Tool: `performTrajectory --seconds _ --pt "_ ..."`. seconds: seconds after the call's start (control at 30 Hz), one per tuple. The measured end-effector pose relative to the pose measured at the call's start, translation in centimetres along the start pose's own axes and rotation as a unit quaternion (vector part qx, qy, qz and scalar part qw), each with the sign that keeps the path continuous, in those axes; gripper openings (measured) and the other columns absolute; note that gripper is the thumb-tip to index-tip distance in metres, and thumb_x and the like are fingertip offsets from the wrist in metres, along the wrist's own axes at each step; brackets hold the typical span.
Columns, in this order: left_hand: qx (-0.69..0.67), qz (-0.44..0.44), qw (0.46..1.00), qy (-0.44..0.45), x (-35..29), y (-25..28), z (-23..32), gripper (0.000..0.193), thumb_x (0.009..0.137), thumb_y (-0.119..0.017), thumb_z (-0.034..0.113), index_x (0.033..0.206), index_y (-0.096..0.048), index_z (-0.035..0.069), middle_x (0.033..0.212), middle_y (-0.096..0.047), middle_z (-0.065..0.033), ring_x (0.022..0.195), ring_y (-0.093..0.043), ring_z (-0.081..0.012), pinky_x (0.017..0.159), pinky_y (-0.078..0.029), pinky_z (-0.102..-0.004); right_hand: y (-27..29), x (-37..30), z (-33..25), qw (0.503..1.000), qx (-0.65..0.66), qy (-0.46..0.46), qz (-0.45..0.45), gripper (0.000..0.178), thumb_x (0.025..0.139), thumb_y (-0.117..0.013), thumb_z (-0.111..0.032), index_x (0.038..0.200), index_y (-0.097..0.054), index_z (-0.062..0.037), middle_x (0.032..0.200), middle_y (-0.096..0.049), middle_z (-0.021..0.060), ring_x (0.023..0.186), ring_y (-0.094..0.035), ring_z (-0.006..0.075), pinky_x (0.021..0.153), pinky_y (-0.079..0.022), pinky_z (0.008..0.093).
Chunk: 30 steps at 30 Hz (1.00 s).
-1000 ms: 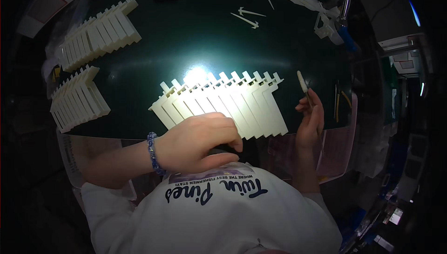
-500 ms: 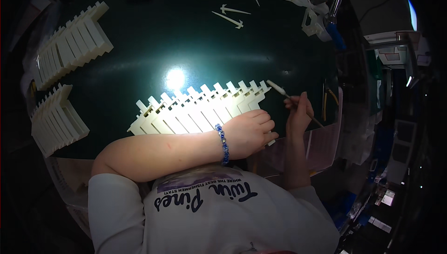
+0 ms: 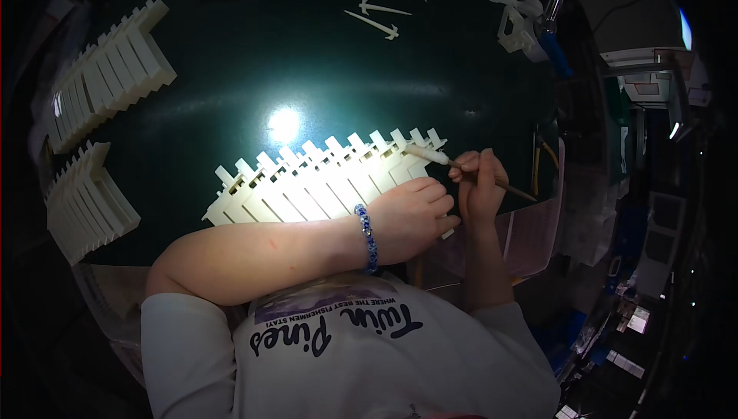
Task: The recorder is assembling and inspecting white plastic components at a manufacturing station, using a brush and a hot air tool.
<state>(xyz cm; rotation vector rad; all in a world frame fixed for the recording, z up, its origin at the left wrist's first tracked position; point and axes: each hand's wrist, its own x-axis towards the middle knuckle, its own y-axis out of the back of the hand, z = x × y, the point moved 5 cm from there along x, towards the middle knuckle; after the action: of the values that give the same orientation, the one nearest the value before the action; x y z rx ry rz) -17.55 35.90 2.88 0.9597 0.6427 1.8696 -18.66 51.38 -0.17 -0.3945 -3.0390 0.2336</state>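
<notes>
A fanned row of white plastic parts with square tabs along its far edge lies in front of me on the dark green table. My left hand, a blue beaded bracelet at its wrist, is curled over the near right end of the row and holds it; the fingertips are partly hidden. Between the fingers of my right hand is a thin stick with a thick pale tip. That tip reaches over the right end of the row, at the tabs; whether it touches them I cannot tell.
Two more rows of white parts, a far one and a nearer one, lie at the left. Several small white pointed pieces are scattered at the back. A blue-handled tool lies at the back right, near a translucent bin.
My right hand has moved slightly left, bringing the stick's pale tip from beside the row to over its right-end tabs. My left hand keeps its hold.
</notes>
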Motion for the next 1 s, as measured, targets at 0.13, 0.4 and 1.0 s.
performTrajectory --seconds 0.13,0.4,1.0 --pt "0.003 0.021 1.000 -0.004 -0.1 -0.1 -0.1 0.042 0.077 -0.065 0.023 0.116 -0.062 0.010 0.097 -0.055 -0.0044 0.100 -0.050 -0.0213 0.093 -0.039 -0.0316 3.3 1.8 0.8 0.978 -0.069 0.019 0.196 0.037 0.100 -0.044 -0.022 0.071 -0.057 -0.0018 0.073 -0.061 0.0118 0.064 -0.056 0.0171 0.064 -0.045 0.0273" --pt "0.013 0.036 0.999 -0.004 -0.1 -0.4 -0.2 0.041 0.077 -0.064 0.023 0.116 -0.062 0.010 0.097 -0.055 -0.0042 0.100 -0.050 -0.0207 0.094 -0.039 -0.0326 0.7 2.7 0.2 0.988 -0.100 0.091 0.074 0.037 0.100 -0.039 -0.017 0.072 -0.056 -0.0002 0.075 -0.058 0.0113 0.064 -0.054 0.0169 0.066 -0.046 0.0271" --pt "0.027 0.049 0.998 0.004 -0.4 -0.6 -0.3 0.037 0.079 -0.061 0.023 0.114 -0.063 0.010 0.096 -0.056 -0.0037 0.100 -0.051 -0.0201 0.093 -0.038 -0.0308 -4.3 5.8 -0.3 0.992 -0.011 0.000 -0.125 0.036 0.098 -0.044 -0.016 0.071 -0.060 0.0021 0.075 -0.059 0.0106 0.065 -0.061 0.0167 0.068 -0.051 0.0280"
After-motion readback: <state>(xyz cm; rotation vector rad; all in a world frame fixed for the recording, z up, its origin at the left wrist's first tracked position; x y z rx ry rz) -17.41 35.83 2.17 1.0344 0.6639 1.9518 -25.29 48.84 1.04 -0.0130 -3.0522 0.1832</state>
